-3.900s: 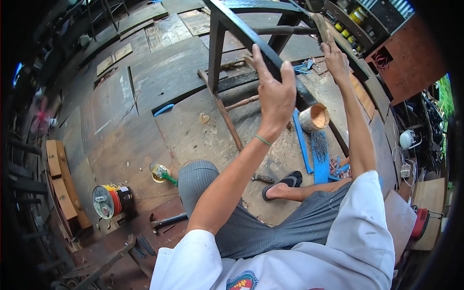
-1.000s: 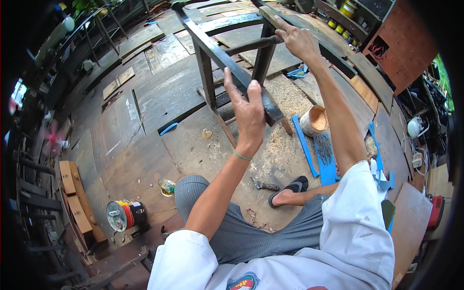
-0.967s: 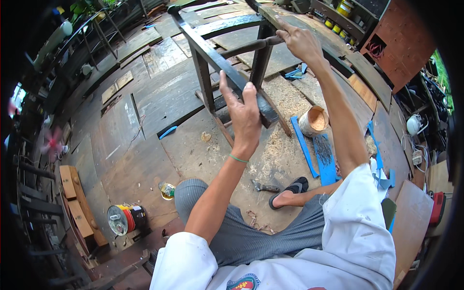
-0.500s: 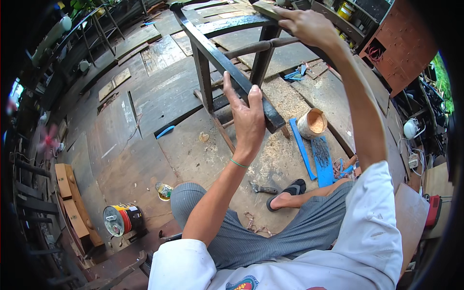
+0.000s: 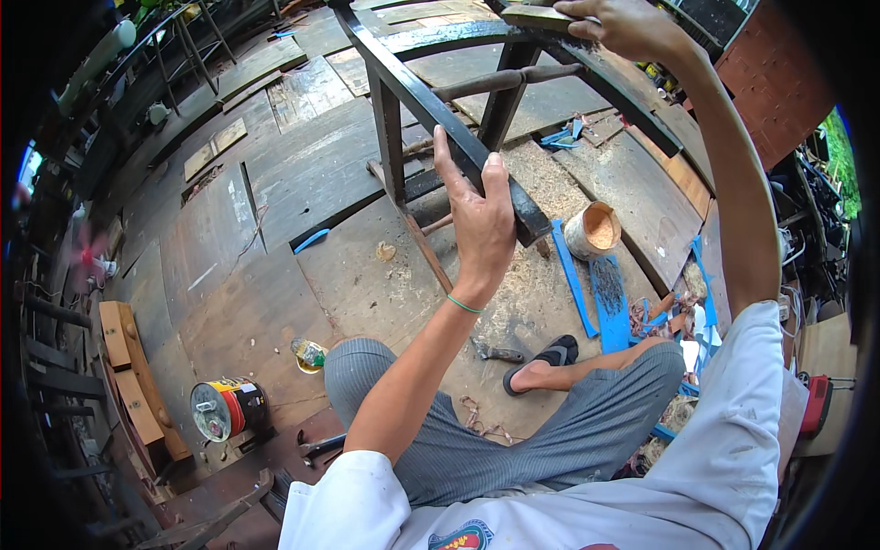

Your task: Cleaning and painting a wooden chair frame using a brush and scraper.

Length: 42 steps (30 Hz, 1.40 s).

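Observation:
A dark-painted wooden chair frame (image 5: pixel 429 99) stands tilted in front of me, with a turned rung (image 5: pixel 504 82) between its legs. My left hand (image 5: pixel 481 215) is closed around the near end of its long black rail, thumb and forefinger lying along the wood. At the far right of the frame, my right hand (image 5: pixel 632 27) grips a flat wooden block (image 5: pixel 538 18) held against the curved top piece. The block's underside is hidden, so I cannot tell whether it carries bristles or grit.
A tub of orange-brown powder (image 5: pixel 594 229) stands beside blue strips (image 5: pixel 575 284) and a dark-handled tool (image 5: pixel 500 351). On the left are a metal can (image 5: pixel 227 408), a small jar (image 5: pixel 309 356) and wooden blocks (image 5: pixel 137 385). A hammer (image 5: pixel 321 446) lies by my knee.
My right hand has moved right and slightly up with the wooden block, uncovering the frame's right-hand rail. My left hand keeps its grip, and the view has shifted a little.

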Each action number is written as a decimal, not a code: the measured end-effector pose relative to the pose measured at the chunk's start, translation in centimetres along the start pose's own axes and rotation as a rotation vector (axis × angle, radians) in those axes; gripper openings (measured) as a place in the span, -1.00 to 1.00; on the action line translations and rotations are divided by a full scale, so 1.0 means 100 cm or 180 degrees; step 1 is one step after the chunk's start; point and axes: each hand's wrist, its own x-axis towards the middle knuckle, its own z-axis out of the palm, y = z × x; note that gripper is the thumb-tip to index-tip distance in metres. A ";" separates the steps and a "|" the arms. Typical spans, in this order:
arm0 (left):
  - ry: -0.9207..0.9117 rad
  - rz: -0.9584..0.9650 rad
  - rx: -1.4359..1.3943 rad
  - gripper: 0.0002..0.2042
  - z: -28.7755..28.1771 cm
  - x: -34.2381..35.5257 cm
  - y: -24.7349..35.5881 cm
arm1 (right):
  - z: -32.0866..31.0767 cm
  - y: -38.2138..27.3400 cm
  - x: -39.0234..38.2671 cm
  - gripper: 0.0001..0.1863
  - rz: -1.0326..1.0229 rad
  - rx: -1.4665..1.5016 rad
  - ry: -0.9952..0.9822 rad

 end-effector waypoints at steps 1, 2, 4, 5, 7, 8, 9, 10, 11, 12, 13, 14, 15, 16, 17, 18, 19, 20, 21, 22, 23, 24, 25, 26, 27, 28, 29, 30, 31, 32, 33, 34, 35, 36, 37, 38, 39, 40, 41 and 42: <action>-0.0004 0.0002 -0.0069 -0.34 0.004 0.000 0.001 | -0.002 -0.003 -0.002 -0.52 0.0140 -0.0083 0.0001; -0.0004 0.0005 -0.0130 -0.34 0.007 0.000 0.001 | 0.021 -0.001 0.006 -0.52 0.0149 -0.0093 0.0012; 0.0000 0.0178 -0.0078 -0.34 0.018 0.004 -0.017 | 0.081 0.018 0.029 -0.57 -0.0418 -0.0476 0.0477; -0.0037 0.0151 0.0029 -0.34 0.015 0.007 -0.022 | 0.070 0.014 0.054 -0.58 -0.0143 -0.0383 -0.0349; -0.0019 -0.0026 -0.0231 -0.33 0.012 0.008 -0.013 | 0.046 -0.002 0.096 -0.42 0.0037 -0.0476 -0.0932; -0.0008 -0.0028 -0.0203 -0.33 0.007 0.006 -0.007 | 0.036 -0.008 0.102 -0.37 -0.0064 -0.0658 -0.0740; -0.0003 -0.0027 -0.0220 -0.33 0.008 0.003 -0.003 | 0.013 -0.001 0.101 -0.29 0.0271 -0.0472 -0.1152; 0.0126 -0.0021 -0.0127 -0.33 -0.005 0.005 0.000 | -0.040 -0.040 0.056 -0.31 0.0247 -0.0153 -0.1027; 0.0052 -0.0054 -0.0189 -0.33 0.004 0.001 0.002 | -0.056 -0.033 0.045 -0.33 0.0320 -0.0138 -0.1256; 0.0041 -0.0076 -0.0195 -0.33 0.006 0.000 0.001 | -0.061 -0.031 0.041 -0.34 0.0374 -0.0101 -0.1499; 0.0003 -0.0004 -0.0198 -0.34 0.011 0.001 -0.002 | -0.034 -0.017 0.059 -0.40 0.0324 -0.0032 -0.1475; -0.0035 0.0070 -0.0205 -0.34 0.014 0.000 -0.005 | 0.005 -0.008 0.071 -0.49 0.0006 -0.0701 -0.1386; -0.0053 0.0043 -0.0091 -0.34 0.014 0.002 -0.011 | 0.055 -0.012 0.085 -0.54 -0.0006 -0.0637 -0.1052; -0.0032 0.0103 -0.0078 -0.34 0.011 0.006 -0.017 | 0.066 -0.025 0.089 -0.58 -0.0003 -0.0593 -0.0670; 0.0032 0.0290 0.0138 -0.34 0.010 0.011 -0.024 | 0.064 -0.026 0.096 -0.62 -0.0078 -0.0796 -0.0791; 0.0115 0.0414 0.0371 -0.34 0.004 0.012 -0.029 | 0.051 -0.035 0.093 -0.62 -0.0122 -0.0779 -0.0782; 0.0094 0.0208 0.0133 -0.34 0.001 0.009 -0.022 | 0.036 -0.038 0.082 -0.64 -0.0111 -0.0752 -0.0790; 0.0097 0.0182 0.0125 -0.34 0.002 0.006 -0.012 | 0.021 -0.035 0.075 -0.65 -0.0092 -0.0742 -0.0770; -0.0050 -0.0067 -0.0094 -0.34 0.004 0.005 0.000 | 0.011 -0.023 0.067 -0.65 -0.0349 -0.0825 -0.0694; -0.0203 -0.0341 -0.0326 -0.35 0.005 0.001 0.007 | -0.002 -0.015 0.049 -0.66 -0.0231 -0.0439 -0.0412; -0.0074 -0.0020 -0.0213 -0.34 0.008 0.002 -0.002 | -0.011 -0.010 0.034 -0.66 -0.0296 -0.0501 -0.0503; 0.0002 -0.0012 -0.0086 -0.34 0.000 0.007 -0.010 | -0.005 -0.010 0.033 -0.66 -0.0451 -0.0442 -0.0508; -0.0093 0.0120 -0.0036 -0.34 0.018 0.005 -0.016 | 0.025 0.025 0.041 -0.65 -0.0460 -0.0677 -0.1054; 0.0049 0.0280 0.0348 -0.34 0.007 0.008 -0.020 | 0.067 0.001 0.049 -0.63 0.0154 -0.0335 -0.0310; 0.0053 0.0233 0.0300 -0.33 0.004 0.009 -0.018 | 0.076 -0.016 0.044 -0.65 0.0286 -0.0244 -0.0108; -0.0009 0.0277 0.0251 -0.33 0.008 0.009 -0.016 | 0.080 -0.021 0.041 -0.66 0.0473 -0.0202 0.0125; -0.0074 0.0034 0.0027 -0.33 0.011 0.005 -0.014 | 0.098 0.006 0.051 -0.67 0.0357 -0.0294 0.0115; -0.0054 -0.0215 -0.0127 -0.33 0.008 0.005 -0.014 | 0.101 0.007 0.045 -0.64 0.0140 -0.0277 0.0400; -0.0037 -0.0225 -0.0102 -0.33 0.006 0.004 -0.014 | 0.097 -0.002 0.038 -0.63 0.0365 -0.0165 0.0543; 0.0022 -0.0040 0.0056 -0.35 0.003 0.005 -0.017 | 0.094 -0.011 0.031 -0.63 0.0591 -0.0050 0.0680; 0.0096 0.0181 0.0245 -0.36 -0.003 0.010 -0.018 | 0.096 -0.028 0.019 -0.63 0.0558 0.0002 0.0714; 0.0179 0.0378 0.0464 -0.37 -0.013 0.012 -0.020 | 0.107 -0.051 0.005 -0.61 0.0651 0.0205 0.0869; 0.0109 0.0161 0.0013 -0.36 -0.004 0.005 -0.006 | 0.115 -0.051 -0.009 -0.59 0.0850 0.0265 0.0996; 0.0002 0.0165 -0.0093 -0.36 0.007 0.005 -0.005 | 0.140 -0.035 -0.020 -0.54 0.1128 0.0516 0.1042; -0.0041 0.0073 -0.0254 -0.35 0.015 0.003 -0.004 | 0.170 0.001 -0.020 -0.52 0.1636 0.0845 0.0925; -0.0051 -0.0025 -0.0377 -0.34 0.018 0.000 -0.002 | 0.186 0.029 -0.018 -0.50 0.2115 0.1215 0.0809; 0.0002 -0.0028 -0.0353 -0.35 0.016 0.002 -0.008 | 0.185 0.022 -0.016 -0.50 0.2010 0.1118 0.0760; -0.0007 0.0013 -0.0326 -0.35 0.014 0.006 -0.009 | 0.179 0.004 -0.015 -0.50 0.1912 0.1021 0.0738; 0.0047 0.0009 -0.0299 -0.36 0.009 0.007 -0.009 | 0.180 -0.031 -0.015 -0.52 0.1778 0.0760 0.1188; 0.0127 -0.0011 -0.0241 -0.36 -0.001 0.006 -0.007 | 0.167 -0.074 -0.021 -0.49 0.1328 0.0933 0.1269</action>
